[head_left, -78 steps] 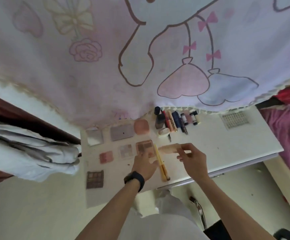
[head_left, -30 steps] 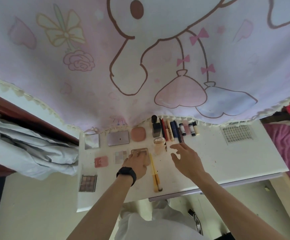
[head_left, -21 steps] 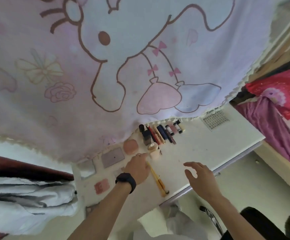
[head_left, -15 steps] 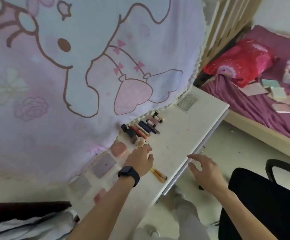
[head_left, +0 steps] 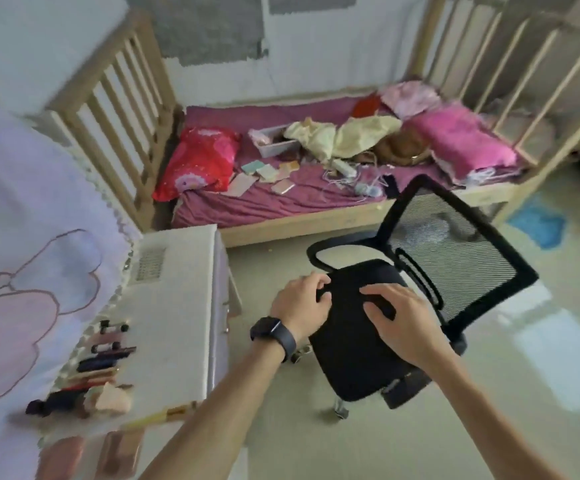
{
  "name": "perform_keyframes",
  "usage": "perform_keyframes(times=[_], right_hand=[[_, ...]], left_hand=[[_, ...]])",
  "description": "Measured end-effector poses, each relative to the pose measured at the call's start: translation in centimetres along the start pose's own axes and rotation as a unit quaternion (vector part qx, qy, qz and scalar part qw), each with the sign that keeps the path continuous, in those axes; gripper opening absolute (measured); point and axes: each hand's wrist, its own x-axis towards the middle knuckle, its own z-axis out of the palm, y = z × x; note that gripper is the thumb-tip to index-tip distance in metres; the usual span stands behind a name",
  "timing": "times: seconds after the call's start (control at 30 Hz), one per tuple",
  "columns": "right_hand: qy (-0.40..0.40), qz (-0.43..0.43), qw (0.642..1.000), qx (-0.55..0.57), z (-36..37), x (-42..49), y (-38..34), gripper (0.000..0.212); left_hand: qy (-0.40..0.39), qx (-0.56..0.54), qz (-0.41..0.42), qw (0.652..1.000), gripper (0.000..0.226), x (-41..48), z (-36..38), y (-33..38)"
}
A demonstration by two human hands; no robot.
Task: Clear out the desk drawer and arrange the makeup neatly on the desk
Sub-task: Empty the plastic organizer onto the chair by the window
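Observation:
The white desk stands at the left. A row of lipsticks and slim makeup tubes lies along its back edge, partly under a hanging cartoon-print cloth. A small peach jar and blurred palettes lie nearer me. Both hands are off the desk, on a black office chair. My left hand, with a black watch on its wrist, curls round the near end of the chair's armrest. My right hand rests on the seat with its fingers spread. The drawer front is seen edge-on.
A wooden-framed bed with purple sheets, a red pillow, pink bedding and scattered small items fills the back. The chair's mesh back faces away. Pale floor lies to the right, with a blue patch.
My view has swung right, from the desk to the bed and chair. Both hands have left the desk and makeup and now lie on the black chair.

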Motion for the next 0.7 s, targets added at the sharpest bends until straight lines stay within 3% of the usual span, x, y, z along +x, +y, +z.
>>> perform_keyframes(times=[0.3,0.7], right_hand=[[0.24,0.187,0.951,-0.053,-22.4,-13.2,16.3,0.024],[0.387,0.305,0.862,-0.117,-47.3,-31.0,35.7,0.026]], left_hand=[[-0.112,0.059,0.272,0.954,0.03,5.4,13.1,30.0],[-0.17,-0.013,0.436,0.884,0.027,2.9,31.1,65.5]])
